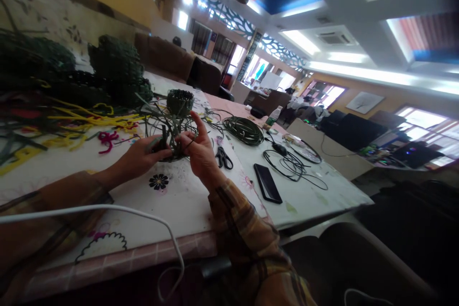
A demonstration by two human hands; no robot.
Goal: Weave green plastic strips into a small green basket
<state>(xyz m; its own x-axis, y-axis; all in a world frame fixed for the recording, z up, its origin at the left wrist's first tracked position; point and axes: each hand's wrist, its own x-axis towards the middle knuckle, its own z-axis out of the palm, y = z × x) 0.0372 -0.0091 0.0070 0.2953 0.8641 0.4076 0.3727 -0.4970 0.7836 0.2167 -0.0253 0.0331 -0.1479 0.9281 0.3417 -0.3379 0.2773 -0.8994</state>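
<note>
My left hand [141, 155] and my right hand [199, 150] meet over a flat woven base of dark green strips [171, 139] lying on the white table [179, 201]. The left fingers pinch the strips from the left side. The right hand grips strips at the right edge, its index finger raised. Loose green strips fan out from the base in all directions. A small finished dark green woven basket [180, 101] stands just beyond the work.
Black scissors [224, 157] and a dark phone [267, 183] lie right of my hands. A green cord coil [244, 130], black cables [292, 165], yellow and pink strips [82, 126], dark green woven pieces [114, 69] and a white cable [107, 209] surround them.
</note>
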